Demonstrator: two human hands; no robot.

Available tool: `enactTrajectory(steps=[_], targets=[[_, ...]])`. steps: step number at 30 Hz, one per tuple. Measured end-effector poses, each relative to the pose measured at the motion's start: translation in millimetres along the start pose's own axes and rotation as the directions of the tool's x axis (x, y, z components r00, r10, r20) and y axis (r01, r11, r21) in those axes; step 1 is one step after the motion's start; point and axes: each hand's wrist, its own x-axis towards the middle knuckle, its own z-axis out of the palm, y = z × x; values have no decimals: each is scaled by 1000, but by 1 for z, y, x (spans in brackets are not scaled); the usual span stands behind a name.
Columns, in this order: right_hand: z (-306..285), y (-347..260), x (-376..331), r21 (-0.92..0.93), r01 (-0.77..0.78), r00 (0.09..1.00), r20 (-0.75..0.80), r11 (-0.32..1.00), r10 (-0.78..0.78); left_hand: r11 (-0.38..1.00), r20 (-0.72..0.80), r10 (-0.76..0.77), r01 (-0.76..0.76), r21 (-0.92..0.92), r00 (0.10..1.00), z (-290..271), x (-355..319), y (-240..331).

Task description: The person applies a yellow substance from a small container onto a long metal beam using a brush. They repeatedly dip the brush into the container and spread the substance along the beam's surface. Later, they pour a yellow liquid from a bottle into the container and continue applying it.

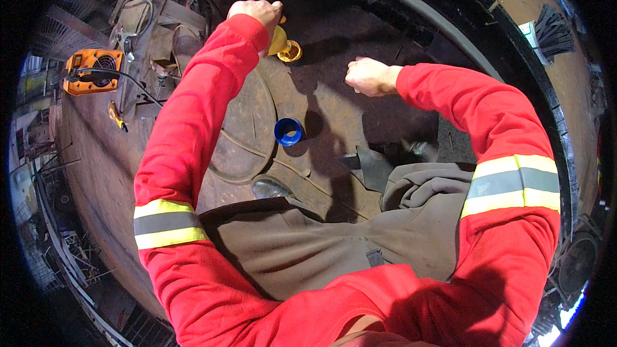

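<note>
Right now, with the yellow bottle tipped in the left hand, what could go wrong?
1. The yellow bottle is tilted in the left hand; liquid may spill on the rusty metal surface.
2. The blue cap lies loose near the boot and could be kicked away.

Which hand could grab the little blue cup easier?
Probably the right hand. It looks free, closed in a loose fist above the rusty metal surface, with the blue cup just below it. The left hand is farther off and already grips a yellow funnel-shaped thing.
</note>
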Motion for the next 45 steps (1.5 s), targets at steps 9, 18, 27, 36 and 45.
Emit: enactTrajectory(steps=[9, 18, 27, 36, 45], targets=[[-1, 6, 1, 1, 27, 999, -39, 1000, -27, 998, -51, 65, -64, 11, 997, 7, 10, 1], [0, 8, 3, 49, -2, 1000, 17, 999, 1, 998, -57, 62, -62, -12, 996, 4, 11, 1], [1, 10, 2, 43, 5, 1000, 7, 999, -5, 997, -82, 77, -78, -11, 994, 7, 13, -2], [2, 10, 4, 25, -7, 999, 32, 1000, 6, 1000, -80, 7, -6, 14, 997, -3, 6, 4], [4, 13, 1, 22, 60, 994, -90, 998, -58, 997, -98, 72, -73, -6, 993, 5, 11, -3]])
